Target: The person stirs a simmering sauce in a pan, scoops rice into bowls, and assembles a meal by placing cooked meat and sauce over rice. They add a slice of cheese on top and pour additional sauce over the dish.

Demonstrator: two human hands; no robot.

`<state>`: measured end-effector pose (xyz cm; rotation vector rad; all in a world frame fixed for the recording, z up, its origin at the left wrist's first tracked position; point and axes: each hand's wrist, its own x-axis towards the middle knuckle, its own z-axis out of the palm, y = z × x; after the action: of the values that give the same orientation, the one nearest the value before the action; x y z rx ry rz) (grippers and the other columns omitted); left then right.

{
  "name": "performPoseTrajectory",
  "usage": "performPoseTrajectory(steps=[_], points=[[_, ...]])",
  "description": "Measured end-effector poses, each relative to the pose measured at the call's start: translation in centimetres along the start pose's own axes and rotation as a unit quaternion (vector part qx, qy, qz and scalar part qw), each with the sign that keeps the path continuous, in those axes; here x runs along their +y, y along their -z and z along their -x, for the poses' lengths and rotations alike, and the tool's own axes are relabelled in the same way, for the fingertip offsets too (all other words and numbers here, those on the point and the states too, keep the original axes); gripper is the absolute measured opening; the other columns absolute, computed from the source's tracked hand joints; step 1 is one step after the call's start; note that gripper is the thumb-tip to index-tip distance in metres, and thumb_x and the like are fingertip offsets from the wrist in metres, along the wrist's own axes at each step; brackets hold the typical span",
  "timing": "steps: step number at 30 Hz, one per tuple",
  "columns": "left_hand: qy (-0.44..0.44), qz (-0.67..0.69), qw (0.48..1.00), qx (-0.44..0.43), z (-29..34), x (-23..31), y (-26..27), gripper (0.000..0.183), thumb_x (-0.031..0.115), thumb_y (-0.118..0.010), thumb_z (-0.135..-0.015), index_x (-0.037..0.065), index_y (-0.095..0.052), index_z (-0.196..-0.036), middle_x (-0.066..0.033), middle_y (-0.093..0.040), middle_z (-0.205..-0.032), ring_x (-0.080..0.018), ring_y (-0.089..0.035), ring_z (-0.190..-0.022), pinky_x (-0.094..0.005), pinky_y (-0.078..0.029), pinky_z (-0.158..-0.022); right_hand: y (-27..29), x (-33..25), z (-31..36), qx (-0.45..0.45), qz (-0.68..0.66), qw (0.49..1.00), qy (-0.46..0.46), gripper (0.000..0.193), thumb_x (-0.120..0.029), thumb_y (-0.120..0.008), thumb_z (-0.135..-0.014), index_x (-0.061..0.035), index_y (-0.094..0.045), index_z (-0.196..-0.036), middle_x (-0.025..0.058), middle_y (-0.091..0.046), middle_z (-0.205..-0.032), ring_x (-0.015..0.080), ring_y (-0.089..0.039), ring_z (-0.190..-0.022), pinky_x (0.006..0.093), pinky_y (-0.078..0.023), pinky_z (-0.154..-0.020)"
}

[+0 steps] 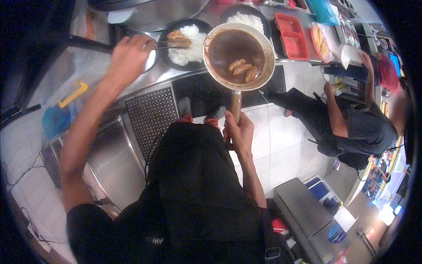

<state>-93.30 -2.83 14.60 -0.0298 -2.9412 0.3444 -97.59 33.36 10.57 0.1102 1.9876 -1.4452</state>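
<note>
My right hand [240, 130] grips the wooden-looking handle of a frying pan [205, 57], held level beside the counter. Dark brown sauce [224, 46] fills much of the pan, with several glazed meat pieces [241, 68] on its near side. Over a dark plate [163, 55] of white rice [187, 55], my left hand [129, 57] is closed on a slim metal serving utensil [165, 45]. The utensil's far end is at brown food [178, 39] on the rice; whether it is a spoon or tongs, I cannot tell. Part of a second rice plate [262, 22] is hidden behind the pan.
A red divided tray [291, 37] and a basket of fried food [320, 42] sit to the right on the steel counter. A large metal pot [154, 16] stands behind the left plate. Another person [365, 127] in dark clothes works at the right, holding something white.
</note>
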Motion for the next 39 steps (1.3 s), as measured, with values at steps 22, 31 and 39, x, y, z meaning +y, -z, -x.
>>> performPoseTrajectory(steps=[22, 31, 39], points=[[0.018, 0.134, 0.990, 0.041, -2.0, 12.8, 6.9, 0.025, 0.005, -0.065, -0.071, -0.002, -0.066, -0.095, -0.0107, -0.062, -0.089, -0.0251, -0.064, -0.088, -0.0372, -0.051, -0.073, 0.5, -0.1, 0.9, -0.015, 0.049, 0.999, 0.015, 0.030, -0.030, -0.069, -0.097, -0.0012, -0.063, -0.093, 0.0033, -0.061, -0.062, 0.0115, -0.057, -0.047, 0.0288, -0.045, -0.043], [0.104, 0.149, 0.980, 0.080, -1.3, 7.9, 9.2, 0.029, 0.002, -0.064, -0.075, -0.002, -0.071, -0.103, -0.0140, -0.067, -0.095, -0.0286, -0.068, -0.087, -0.0399, -0.054, -0.075, 0.7, -0.6, 0.8, -0.018, 0.020, 0.999, 0.021, 0.035, -0.030, -0.068, -0.098, 0.0008, -0.059, -0.084, 0.0041, -0.058, -0.061, 0.0106, -0.055, -0.045, 0.0267, -0.041, -0.040], [0.081, 0.050, 0.995, 0.021, 1.1, 3.9, 5.8, 0.028, 0.005, -0.064, -0.077, 0.001, -0.073, -0.103, -0.0113, -0.069, -0.098, -0.0257, -0.068, -0.093, -0.0404, -0.054, -0.080, 0.3, -1.4, 1.5, -0.006, 0.037, 0.999, 0.017, 0.032, -0.027, -0.066, -0.099, 0.0000, -0.057, -0.084, 0.0029, -0.056, -0.061, 0.0098, -0.054, -0.045, 0.0266, -0.040, -0.039]])
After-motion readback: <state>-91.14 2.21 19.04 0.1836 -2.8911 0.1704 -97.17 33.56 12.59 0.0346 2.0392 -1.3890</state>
